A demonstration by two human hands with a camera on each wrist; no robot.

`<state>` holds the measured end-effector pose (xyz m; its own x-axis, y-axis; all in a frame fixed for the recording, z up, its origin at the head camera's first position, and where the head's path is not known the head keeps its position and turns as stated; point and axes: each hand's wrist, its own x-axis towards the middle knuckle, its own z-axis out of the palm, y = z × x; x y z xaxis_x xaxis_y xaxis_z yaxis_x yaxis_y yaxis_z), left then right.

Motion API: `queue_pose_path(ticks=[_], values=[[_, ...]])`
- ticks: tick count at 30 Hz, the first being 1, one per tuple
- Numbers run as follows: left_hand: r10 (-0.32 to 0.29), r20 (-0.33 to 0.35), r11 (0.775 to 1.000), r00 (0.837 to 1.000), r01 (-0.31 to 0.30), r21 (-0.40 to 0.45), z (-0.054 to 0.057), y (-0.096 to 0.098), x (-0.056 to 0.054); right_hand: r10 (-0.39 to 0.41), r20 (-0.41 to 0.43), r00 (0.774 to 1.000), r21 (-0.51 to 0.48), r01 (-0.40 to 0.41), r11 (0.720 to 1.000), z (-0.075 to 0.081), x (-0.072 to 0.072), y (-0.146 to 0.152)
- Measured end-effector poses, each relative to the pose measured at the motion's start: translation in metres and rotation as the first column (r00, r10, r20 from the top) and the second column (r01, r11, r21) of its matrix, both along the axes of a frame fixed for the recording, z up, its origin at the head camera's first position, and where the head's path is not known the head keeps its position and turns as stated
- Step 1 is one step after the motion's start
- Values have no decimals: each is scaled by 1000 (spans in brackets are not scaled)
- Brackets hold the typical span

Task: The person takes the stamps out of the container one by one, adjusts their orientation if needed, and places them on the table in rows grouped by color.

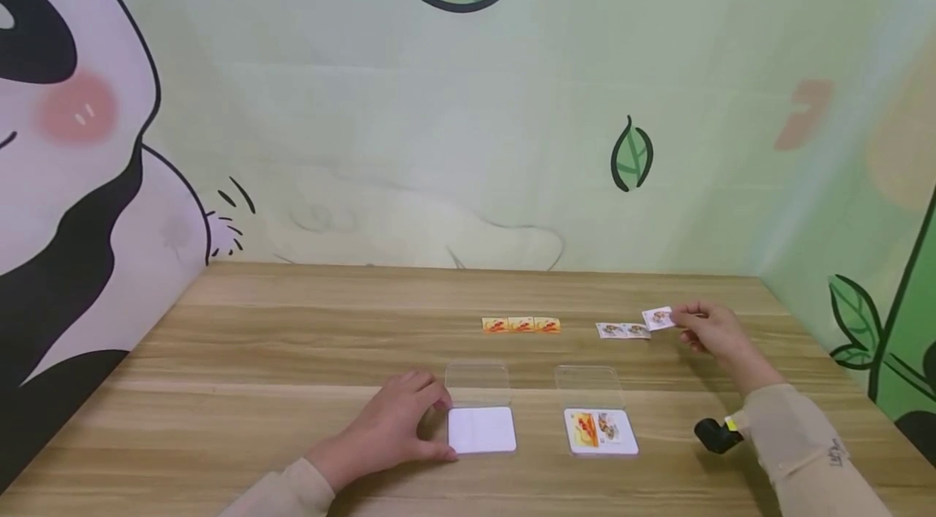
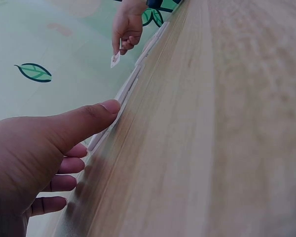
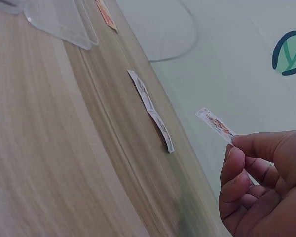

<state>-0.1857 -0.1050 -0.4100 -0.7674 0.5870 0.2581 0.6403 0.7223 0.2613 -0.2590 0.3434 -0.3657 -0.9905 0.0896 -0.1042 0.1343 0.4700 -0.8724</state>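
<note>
My right hand (image 1: 712, 334) pinches a small white stamp (image 1: 658, 318) with a printed picture between thumb and index finger, lifted off the table. Just left of it lies a joined strip of two similar stamps (image 1: 623, 331), which curls slightly at one end in the right wrist view. At the left edge of a small flat case (image 1: 482, 430) with a white inside and its clear lid folded back, my left hand (image 1: 391, 423) holds the near and far corners between thumb and index finger. A second such case (image 1: 625, 436) holds an orange stamp (image 1: 585, 429) and a pale stamp (image 1: 609, 427).
A strip of three orange stamps (image 1: 521, 325) lies farther back on the wooden table (image 1: 329, 330). Both clear lids (image 1: 588, 385) rest behind their cases. A black object (image 1: 718, 436) is at the right sleeve. The printed backdrop (image 1: 366, 135) rises behind the table.
</note>
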Motion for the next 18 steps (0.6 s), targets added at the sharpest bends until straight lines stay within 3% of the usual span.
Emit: queue_pose_path(ticks=[18], values=[[-2, 2, 1000, 1000, 2, 1, 0, -1, 0, -24, 35, 999, 12, 24, 1000, -8, -7, 9]])
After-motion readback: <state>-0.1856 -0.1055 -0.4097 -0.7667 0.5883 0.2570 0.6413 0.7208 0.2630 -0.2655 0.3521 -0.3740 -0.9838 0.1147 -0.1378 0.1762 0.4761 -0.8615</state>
